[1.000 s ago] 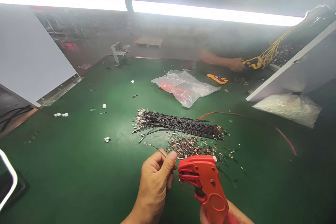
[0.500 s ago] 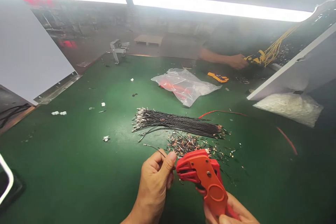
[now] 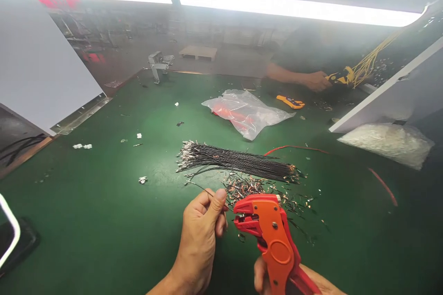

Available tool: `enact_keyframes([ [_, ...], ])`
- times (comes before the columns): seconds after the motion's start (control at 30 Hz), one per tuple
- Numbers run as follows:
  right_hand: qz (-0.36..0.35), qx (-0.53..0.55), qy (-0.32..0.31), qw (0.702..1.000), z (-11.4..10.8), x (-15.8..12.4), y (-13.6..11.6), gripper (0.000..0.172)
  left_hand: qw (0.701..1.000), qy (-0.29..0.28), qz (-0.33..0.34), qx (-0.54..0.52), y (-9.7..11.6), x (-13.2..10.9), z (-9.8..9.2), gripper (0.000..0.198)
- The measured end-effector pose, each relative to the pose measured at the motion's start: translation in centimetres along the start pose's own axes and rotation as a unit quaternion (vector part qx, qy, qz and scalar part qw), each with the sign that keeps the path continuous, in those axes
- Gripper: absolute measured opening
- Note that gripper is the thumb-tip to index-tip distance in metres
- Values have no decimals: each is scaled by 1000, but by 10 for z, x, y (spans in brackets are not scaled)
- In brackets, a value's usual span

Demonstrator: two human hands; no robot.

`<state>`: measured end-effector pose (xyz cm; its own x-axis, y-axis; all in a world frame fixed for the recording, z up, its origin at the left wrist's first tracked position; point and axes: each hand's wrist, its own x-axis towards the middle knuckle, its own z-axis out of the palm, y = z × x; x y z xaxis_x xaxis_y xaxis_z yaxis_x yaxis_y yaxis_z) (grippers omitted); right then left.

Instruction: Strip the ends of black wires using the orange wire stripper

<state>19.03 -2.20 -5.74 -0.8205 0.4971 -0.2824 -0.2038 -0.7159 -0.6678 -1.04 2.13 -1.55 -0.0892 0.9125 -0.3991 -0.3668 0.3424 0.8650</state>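
Between the thumb and fingers of my left hand [image 3: 200, 235] is a thin black wire [image 3: 201, 187], its metal-tipped end pointing up and left. My right hand [image 3: 262, 275] is wrapped around the handles of a red and orange wire stripper [image 3: 273, 226]. The stripper's jaws are apart and face the wire's other end, just right of my left thumb; whether the two touch I cannot tell. Beyond my hands lies a bundle of black wires [image 3: 235, 160], with metal terminals at the left and bare copper at the right. In front of it is a pile of cut scraps [image 3: 245, 186].
A clear plastic bag [image 3: 247, 110] with something red inside lies behind the bundle, beside a yellow-orange tool [image 3: 290, 101]. At the right are a bag of pale pieces [image 3: 387, 143] and red strips [image 3: 382, 186]. Another person's hand [image 3: 316, 81] holds a yellow tool across the table.
The stripper's jaws have opened wider, and my right-hand grip has loosened. My left hand with the wire has drawn slightly left, away from the jaws.
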Motion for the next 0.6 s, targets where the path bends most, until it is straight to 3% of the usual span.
enact_keyframes([
  [0.07,-12,37,-3,999,-1,0,5,62,1000,13,16,-4,1,2,-3,50],
  [0.17,-84,78,0,993,6,-3,3,64,999,21,35,8,2,3,-7,49],
  [0.3,-183,57,87,978,20,-7,-15,53,999,-1,37,39,0,-2,-4,51],
  [0.4,-231,-5,118,966,20,-8,-25,55,997,-31,36,65,-3,-5,1,52],
  [0.5,-249,-22,108,962,16,-8,-24,59,995,-57,33,75,-8,-7,5,53],
  [0.6,-221,-10,83,972,13,-8,-20,56,994,-83,18,73,-11,-9,11,52],
])
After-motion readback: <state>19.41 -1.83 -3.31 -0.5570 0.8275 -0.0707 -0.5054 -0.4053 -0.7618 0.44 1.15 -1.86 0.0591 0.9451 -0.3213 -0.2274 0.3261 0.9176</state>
